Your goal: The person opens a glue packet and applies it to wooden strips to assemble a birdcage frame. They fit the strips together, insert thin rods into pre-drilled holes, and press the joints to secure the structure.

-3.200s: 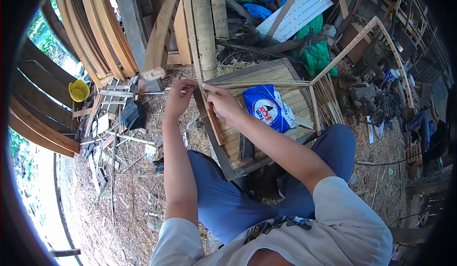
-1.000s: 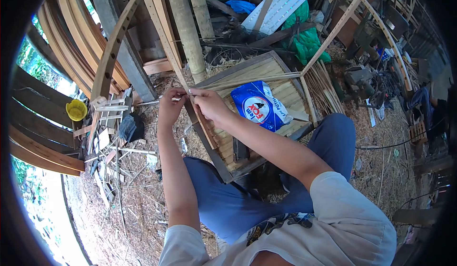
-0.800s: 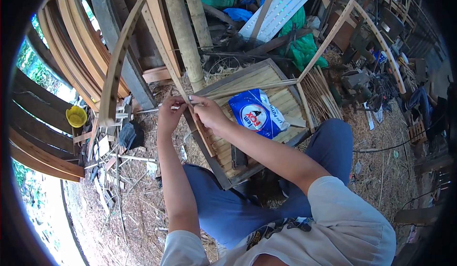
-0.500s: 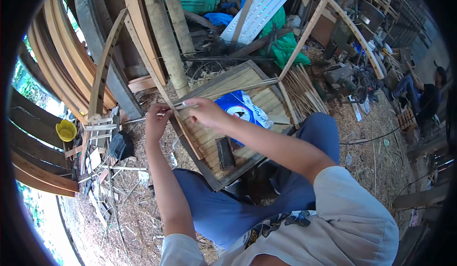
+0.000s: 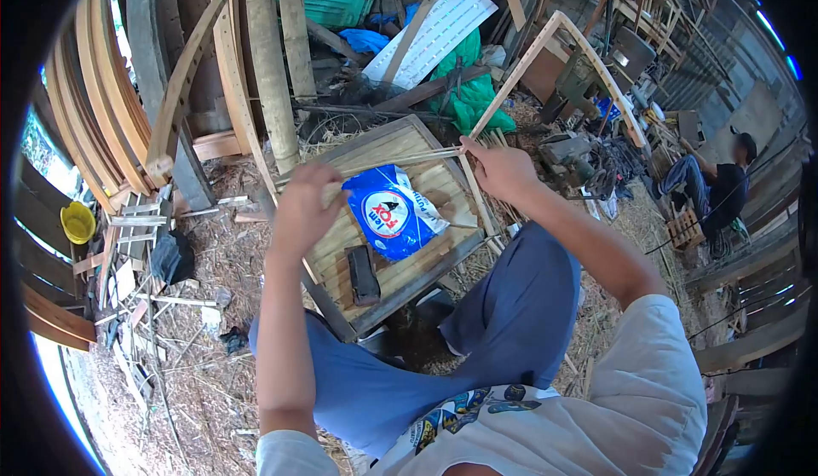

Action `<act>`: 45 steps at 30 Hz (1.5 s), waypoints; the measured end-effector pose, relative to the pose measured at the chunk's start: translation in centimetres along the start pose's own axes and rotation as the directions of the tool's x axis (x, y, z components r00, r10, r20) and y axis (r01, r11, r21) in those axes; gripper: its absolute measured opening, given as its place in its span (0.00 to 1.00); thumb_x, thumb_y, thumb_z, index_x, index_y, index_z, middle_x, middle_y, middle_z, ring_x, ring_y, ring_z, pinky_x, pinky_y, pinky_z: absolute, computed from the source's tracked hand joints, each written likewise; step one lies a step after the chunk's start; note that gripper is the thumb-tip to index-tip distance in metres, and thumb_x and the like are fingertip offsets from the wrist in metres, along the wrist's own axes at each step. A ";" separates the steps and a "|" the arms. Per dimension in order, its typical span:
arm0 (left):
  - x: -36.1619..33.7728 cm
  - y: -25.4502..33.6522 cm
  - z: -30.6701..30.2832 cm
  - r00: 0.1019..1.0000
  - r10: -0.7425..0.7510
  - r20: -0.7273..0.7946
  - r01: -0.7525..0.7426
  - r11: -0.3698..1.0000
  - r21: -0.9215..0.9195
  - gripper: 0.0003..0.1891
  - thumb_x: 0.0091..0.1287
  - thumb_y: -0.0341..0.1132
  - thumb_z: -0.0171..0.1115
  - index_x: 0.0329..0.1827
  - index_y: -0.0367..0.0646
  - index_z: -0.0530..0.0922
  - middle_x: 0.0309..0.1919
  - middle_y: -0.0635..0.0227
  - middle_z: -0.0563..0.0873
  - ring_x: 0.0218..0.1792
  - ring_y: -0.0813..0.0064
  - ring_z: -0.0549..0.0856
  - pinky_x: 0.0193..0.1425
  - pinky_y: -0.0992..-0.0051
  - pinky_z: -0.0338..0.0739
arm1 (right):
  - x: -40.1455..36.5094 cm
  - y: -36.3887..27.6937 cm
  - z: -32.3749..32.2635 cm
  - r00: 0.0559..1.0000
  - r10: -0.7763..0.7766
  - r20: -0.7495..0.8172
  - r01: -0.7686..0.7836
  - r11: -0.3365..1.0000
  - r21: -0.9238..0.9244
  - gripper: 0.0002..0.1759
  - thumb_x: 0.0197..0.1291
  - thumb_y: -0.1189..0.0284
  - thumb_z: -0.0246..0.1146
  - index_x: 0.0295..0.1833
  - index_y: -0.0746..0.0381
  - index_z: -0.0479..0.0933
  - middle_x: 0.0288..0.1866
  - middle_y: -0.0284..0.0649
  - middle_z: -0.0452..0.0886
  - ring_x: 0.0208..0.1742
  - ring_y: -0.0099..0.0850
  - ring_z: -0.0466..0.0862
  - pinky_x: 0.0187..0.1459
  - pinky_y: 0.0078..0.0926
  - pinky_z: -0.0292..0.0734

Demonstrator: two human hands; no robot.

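Note:
A light wooden frame [image 5: 517, 72] has curved arms with holes, joined across by thin rods [image 5: 400, 160]. My right hand [image 5: 503, 175] is closed on it at the right corner, where the rods meet the upright. My left hand [image 5: 302, 210] is near the rods' left end, its fingers curled; what they hold, if anything, is hidden. Beneath lies a slatted board [image 5: 334, 252] with a dark border. On it rest a blue and white packet [image 5: 385, 216] and a dark block [image 5: 363, 276], both apart from my hands.
Curved planks [image 5: 98, 75] lean at the left, with a yellow helmet-like object [image 5: 78, 223] below them. Wood scraps and shavings litter the ground. A green sack [image 5: 464, 92] and a perforated white panel [image 5: 430, 28] are behind. A person [image 5: 724, 178] sits at the far right.
My right hand has moved right, from beside my left hand to the frame's right corner. My left hand has shifted slightly right over the board. More of the packet now shows.

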State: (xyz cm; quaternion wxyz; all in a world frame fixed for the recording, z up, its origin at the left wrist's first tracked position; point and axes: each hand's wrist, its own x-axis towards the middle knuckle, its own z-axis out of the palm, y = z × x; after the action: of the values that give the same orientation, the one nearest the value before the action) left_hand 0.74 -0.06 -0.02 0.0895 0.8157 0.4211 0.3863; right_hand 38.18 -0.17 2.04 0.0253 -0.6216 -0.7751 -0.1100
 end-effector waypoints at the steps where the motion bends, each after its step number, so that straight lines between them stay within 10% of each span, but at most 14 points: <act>1: 0.3 0.5 1.3 0.998 0.061 0.025 -0.062 0.997 0.047 0.14 0.61 0.36 0.74 0.47 0.41 0.83 0.50 0.57 0.86 0.53 0.55 0.84 0.57 0.59 0.79 | 0.2 0.4 0.6 1.000 -0.030 -0.008 0.029 0.996 -0.081 0.35 0.64 0.67 0.60 0.78 0.44 0.69 0.28 0.44 0.83 0.28 0.44 0.85 0.29 0.47 0.79; 10: 0.1 0.4 8.3 0.983 0.076 0.166 -0.115 0.963 0.244 0.36 0.71 0.53 0.64 0.74 0.36 0.70 0.78 0.49 0.66 0.79 0.51 0.65 0.84 0.51 0.55 | 2.2 0.4 3.7 0.991 -0.072 0.116 0.112 0.913 -0.393 0.37 0.66 0.73 0.59 0.81 0.56 0.64 0.34 0.38 0.87 0.33 0.35 0.89 0.28 0.38 0.80; 25: 0.3 -1.6 9.2 0.989 0.019 0.144 -0.069 0.933 0.353 0.39 0.72 0.55 0.61 0.76 0.33 0.67 0.77 0.49 0.67 0.80 0.52 0.64 0.84 0.54 0.55 | 1.6 -0.8 8.2 0.969 -0.043 0.243 0.201 0.707 -0.678 0.52 0.53 0.69 0.69 0.81 0.76 0.54 0.24 0.28 0.84 0.25 0.30 0.84 0.25 0.36 0.69; 45: 0.1 -1.8 9.2 0.984 0.009 0.176 -0.071 0.934 0.350 0.40 0.70 0.53 0.62 0.78 0.35 0.65 0.79 0.51 0.65 0.81 0.53 0.61 0.85 0.52 0.54 | 2.3 0.2 4.7 0.988 -0.131 0.083 0.149 0.948 -0.281 0.20 0.62 0.72 0.62 0.60 0.62 0.80 0.35 0.41 0.89 0.38 0.39 0.91 0.32 0.40 0.82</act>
State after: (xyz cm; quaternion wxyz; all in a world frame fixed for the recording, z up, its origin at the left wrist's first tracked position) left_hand 6.15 2.76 -7.13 -0.0309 0.8570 0.4580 0.2343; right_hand 38.26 3.03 -2.15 -0.0973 -0.5652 -0.7937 -0.2028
